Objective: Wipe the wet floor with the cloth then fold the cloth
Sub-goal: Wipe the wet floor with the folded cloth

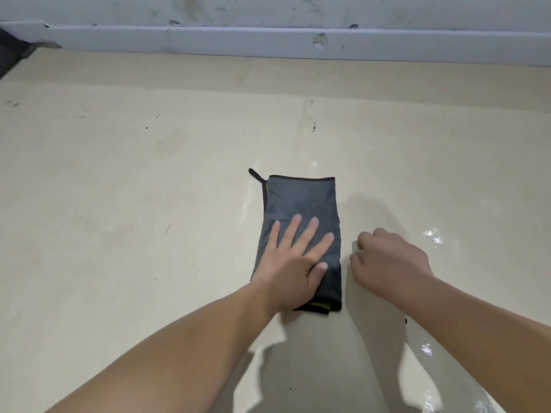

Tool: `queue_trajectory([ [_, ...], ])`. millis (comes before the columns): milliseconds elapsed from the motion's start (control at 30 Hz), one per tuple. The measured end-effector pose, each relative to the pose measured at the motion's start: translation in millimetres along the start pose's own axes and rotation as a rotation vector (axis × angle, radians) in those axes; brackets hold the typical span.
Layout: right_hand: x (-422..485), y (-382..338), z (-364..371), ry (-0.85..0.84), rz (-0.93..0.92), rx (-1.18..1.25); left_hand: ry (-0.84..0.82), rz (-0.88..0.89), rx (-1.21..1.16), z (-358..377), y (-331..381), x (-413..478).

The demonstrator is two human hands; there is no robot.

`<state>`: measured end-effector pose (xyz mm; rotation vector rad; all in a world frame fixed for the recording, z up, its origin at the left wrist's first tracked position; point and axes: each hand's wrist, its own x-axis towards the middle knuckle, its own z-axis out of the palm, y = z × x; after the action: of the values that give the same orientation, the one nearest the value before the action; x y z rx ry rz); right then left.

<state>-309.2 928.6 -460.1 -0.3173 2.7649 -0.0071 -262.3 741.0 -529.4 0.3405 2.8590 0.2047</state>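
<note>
My left hand [293, 263] lies flat, palm down, on the near half of the grey rectangular microfibre cloth [304, 201]. Its fingers are straight and spread, and it presses the cloth without gripping it. The cloth rests on the glossy cream floor [119, 204], directly ahead of me and well short of the pale skirting board [268, 40]. It is already folded into a narrow strip. The strip's long axis runs away from me toward the wall, and its far end leans slightly left. A black hanging loop [255, 174] sticks out at the far-left corner, and a yellow-green underside shows at the near edge. My right hand [387, 260] sits just beside the strip's right long edge, near its near end and apart from the fabric. Its fingers are loosely curled and it holds nothing. Whether it touches the floor cannot be determined. My left forearm comes in from the lower left and crosses the near-left corner. My right forearm comes in from the lower right. A wet sheen [432, 234] remains on the floor to the right of the right hand, so the wiping appears incomplete there. For the next fold, the far short end must probably be brought toward me along the long axis. The right hand is free for that reach while the left hand anchors the near half.
</note>
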Motion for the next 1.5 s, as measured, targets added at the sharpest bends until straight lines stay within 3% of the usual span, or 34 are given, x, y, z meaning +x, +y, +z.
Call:
queue_trajectory([
  [133, 7.4, 2.9, -1.6, -0.09, -0.109, 0.05, -0.073, -0.064, 0.041, 17.6, 23.0, -67.1],
  [233, 6.9, -3.6, 1.5, -0.091, -0.188, -0.022, -0.23, -0.163, 0.014, 7.6, 21.4, -102.9],
  [333, 1.8, -20.2, -0.5, -0.191, -0.229, -0.058, -0.407, -0.253, -0.057, -43.2, 23.6, -97.9],
  [400, -2.9, -33.2, -9.3, -0.275, -0.256, -0.127, -0.433, -0.326, -0.143, -90.7, 39.3, -93.2],
  [567, -13.8, -36.0, -30.7, -0.513, -0.331, -0.289, -0.488, -0.312, -0.131, -180.3, 97.1, -107.0],
  [767, -17.5, -24.6, -17.6, -0.337, -0.273, -0.119, -0.651, -0.284, -0.005, -183.1, 101.5, -104.7],
  [967, 3.1, -21.5, 15.0, -0.253, -0.22, -0.066, -0.598, -0.197, 0.092, -87.2, 47.9, -63.3],
  [1133, 10.0, -39.2, 16.9, -0.322, -0.103, -0.119, -0.408, -0.147, -0.054, -24.1, 20.8, -57.9],
  [1367, -8.1, -89.9, 12.0, -0.187, 0.134, -0.067, -0.251, 0.15, -0.037, -13.2, -40.3, -42.5],
  [1500, -11.5, -130.0, 12.0, -0.162, 0.112, 0.109, -0.197, 0.185, -0.031, -23.2, -103.5, -13.8],
])
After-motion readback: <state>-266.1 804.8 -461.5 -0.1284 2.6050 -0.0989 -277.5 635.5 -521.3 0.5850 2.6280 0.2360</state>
